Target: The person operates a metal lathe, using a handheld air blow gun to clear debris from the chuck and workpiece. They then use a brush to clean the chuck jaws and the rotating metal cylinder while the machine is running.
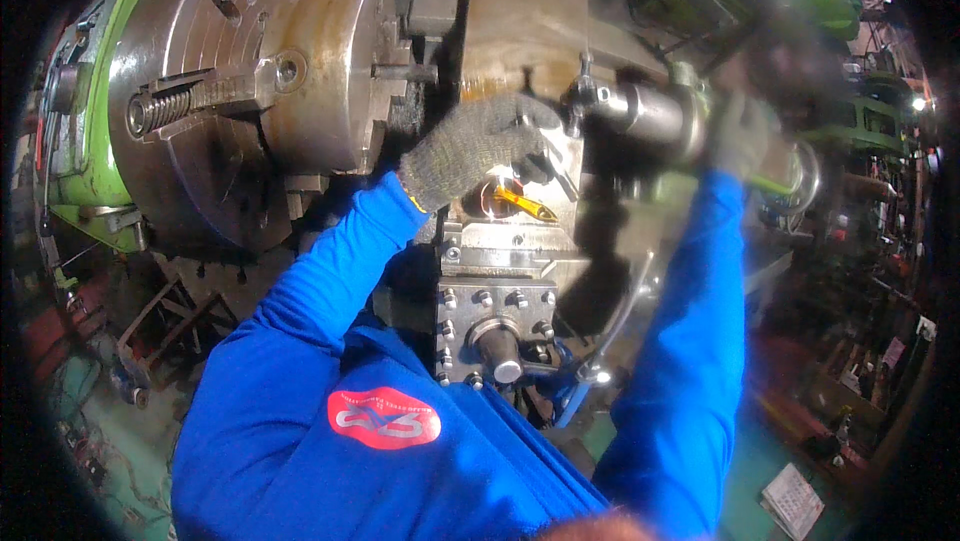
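Observation:
My left hand (pixel 470 146), in a grey knit glove, is above the bright metal slide of a lathe. Its fingers point right, with thumb and fingertips apart. Just beyond the fingertips is a drill chuck (pixel 590 99) on the tailstock barrel (pixel 655 119). My right hand (pixel 742 136), also gloved, is blurred against the right part of the tailstock, near its round handwheel (pixel 803 176). How its fingers lie cannot be made out. Below my left hand, a small yellow and black tool (pixel 525 204) rests on the slide.
A large lathe chuck (pixel 325 71) with heavy jaws fills the upper left. Nearer my body is a square tool post (pixel 497 336) with several bolts and a long lever (pixel 630 311). A pale booklet-like object (pixel 793 501) lies at the lower right.

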The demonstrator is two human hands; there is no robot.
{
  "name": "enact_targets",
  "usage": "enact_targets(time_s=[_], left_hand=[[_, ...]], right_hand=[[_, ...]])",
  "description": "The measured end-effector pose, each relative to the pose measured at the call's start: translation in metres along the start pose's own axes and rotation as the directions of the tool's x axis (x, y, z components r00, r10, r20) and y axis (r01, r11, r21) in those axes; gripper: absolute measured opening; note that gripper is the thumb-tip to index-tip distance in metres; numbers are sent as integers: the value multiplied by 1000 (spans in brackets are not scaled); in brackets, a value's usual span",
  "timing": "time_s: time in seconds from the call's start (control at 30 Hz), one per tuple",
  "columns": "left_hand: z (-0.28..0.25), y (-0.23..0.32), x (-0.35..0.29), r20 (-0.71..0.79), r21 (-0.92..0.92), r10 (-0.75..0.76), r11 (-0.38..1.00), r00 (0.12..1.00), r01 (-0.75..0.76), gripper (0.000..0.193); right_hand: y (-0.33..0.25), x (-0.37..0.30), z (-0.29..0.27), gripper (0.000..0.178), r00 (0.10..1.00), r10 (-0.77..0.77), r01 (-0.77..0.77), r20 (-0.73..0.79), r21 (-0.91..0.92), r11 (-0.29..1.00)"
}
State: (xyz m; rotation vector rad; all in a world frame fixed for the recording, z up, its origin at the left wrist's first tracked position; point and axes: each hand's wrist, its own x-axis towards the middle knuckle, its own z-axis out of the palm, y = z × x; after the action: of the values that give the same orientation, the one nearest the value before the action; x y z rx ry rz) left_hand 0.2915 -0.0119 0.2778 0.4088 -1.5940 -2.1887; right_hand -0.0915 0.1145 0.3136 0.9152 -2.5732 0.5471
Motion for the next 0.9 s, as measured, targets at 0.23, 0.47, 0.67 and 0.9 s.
enact_targets(time_s=[0.23, 0.47, 0.67, 0.9], left_hand=[[4, 5, -1, -10, -234, -120, 965, 993, 114, 28], [3, 5, 1, -9, -191, -99, 977, 995, 95, 26], [2, 2, 0, 10, -292, -135, 947, 991, 132, 25], [4, 5, -4, -41, -278, -153, 951, 987, 136, 23]], right_hand=[[-17, -5, -11, 46, 998, 38, -40, 46, 44, 998], [0, 0, -1, 46, 1000, 9, -9, 2, 6, 1000], [-7, -5, -1, 45, 999, 3, -2, -38, 27, 1000], [-11, -5, -7, 46, 998, -42, 42, -37, -6, 999]])
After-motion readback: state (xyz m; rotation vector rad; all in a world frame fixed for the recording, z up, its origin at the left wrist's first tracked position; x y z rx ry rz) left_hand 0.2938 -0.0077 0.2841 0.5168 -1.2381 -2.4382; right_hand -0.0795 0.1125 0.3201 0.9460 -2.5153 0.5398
